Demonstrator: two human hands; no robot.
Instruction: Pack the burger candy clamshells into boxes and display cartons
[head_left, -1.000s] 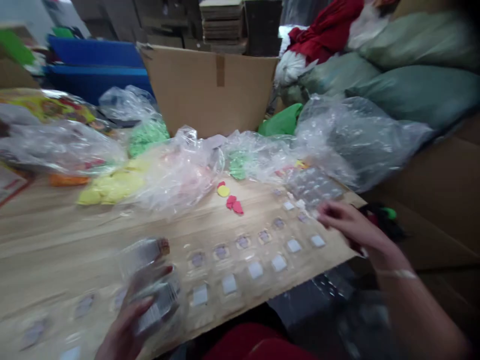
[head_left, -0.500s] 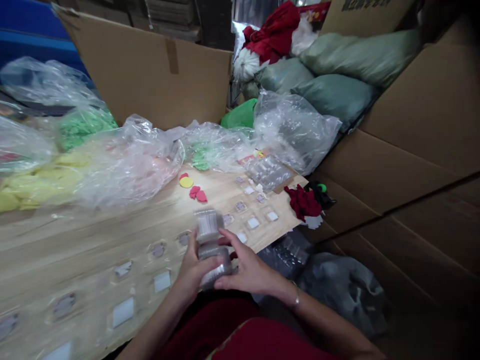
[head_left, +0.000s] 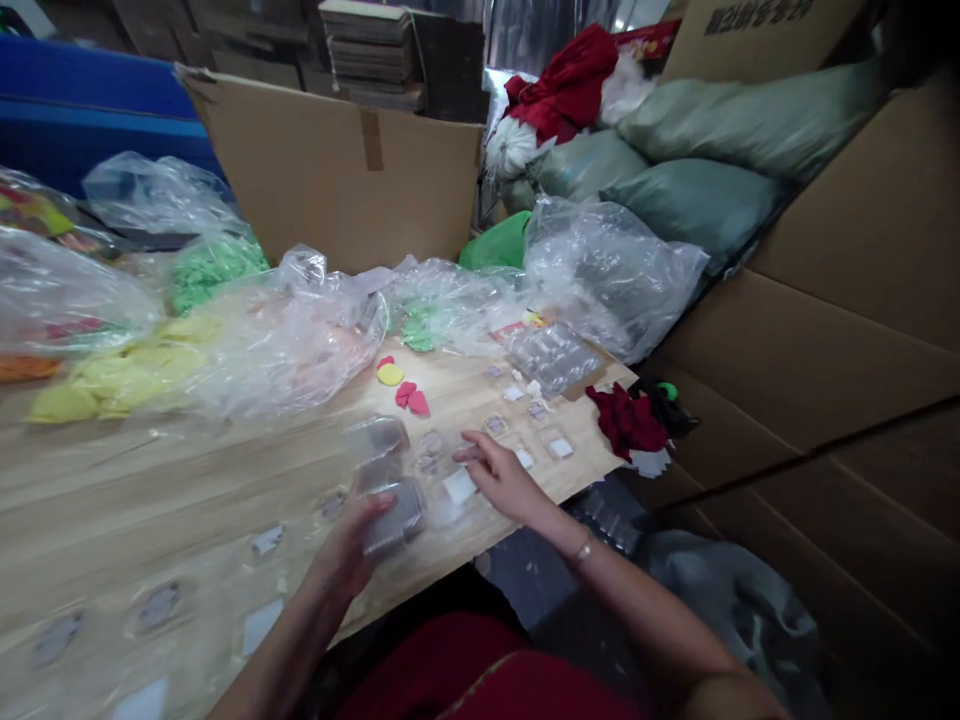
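Observation:
My left hand (head_left: 351,540) is closed around a stack of clear plastic blister trays (head_left: 394,515), its thumb lying on top. The stack has two joined hollows and is tilted above the table's front edge. To the right of it, my right hand (head_left: 499,478) is over the table with fingers partly stretched and nothing plainly between them. Close to its fingertips is a single clear tray (head_left: 429,455) with a white square (head_left: 459,486) in its near hollow. Motion blur hides whether the fingers touch this tray.
Rows of similar trays with white squares (head_left: 262,625) line the wooden table (head_left: 187,490). Red foam pieces (head_left: 412,398) and a yellow disc (head_left: 390,374) lie farther back. Plastic bags (head_left: 300,345), a cardboard box (head_left: 337,190) and dark red cloth (head_left: 626,420) surround the work area.
My right hand has parted from the stack and moved right, where a single tray lies by its fingers. My left hand has shifted left with the stack. The head view has turned slightly.

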